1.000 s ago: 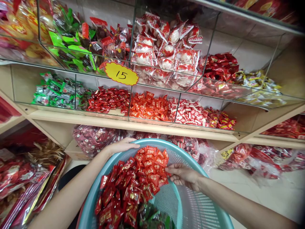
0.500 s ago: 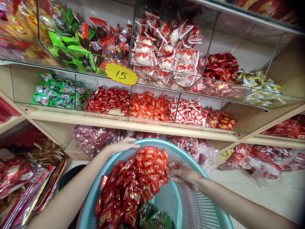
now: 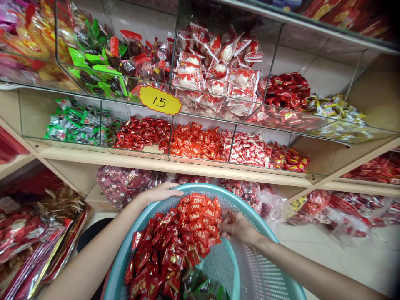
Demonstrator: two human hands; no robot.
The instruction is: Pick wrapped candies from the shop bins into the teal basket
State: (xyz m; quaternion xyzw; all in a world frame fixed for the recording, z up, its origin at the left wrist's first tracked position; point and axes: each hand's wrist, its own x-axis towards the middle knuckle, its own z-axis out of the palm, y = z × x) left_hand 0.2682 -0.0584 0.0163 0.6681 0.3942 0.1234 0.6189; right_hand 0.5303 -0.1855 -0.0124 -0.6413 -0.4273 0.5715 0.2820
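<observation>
In the head view, the shelf [image 3: 125, 162] and its bins sit slightly differently in frame than half a second ago, so your view has shifted a little. Your right hand [image 3: 237, 227] now has its fingers more curled; earlier they stretched out flatter toward the candies. The heap in the basket [image 3: 218, 188] looks unchanged, and your left hand [image 3: 164, 192] is at the same spot, closed over the far rim.

The yellow tag [image 3: 160, 100] above you reads "15", handwritten. Pale characters show on the orange-red candies [image 3: 200, 218], but they are too small to read surely.

Those candies lie inside the basket, just left of your right fingertips, which are at the edge of the heap; you cannot tell from here whether they pinch a piece. The dark red candies [image 3: 156, 254] lie left of and nearer you than the orange-red ones, with green candies [image 3: 203, 285] nearer still.
</observation>
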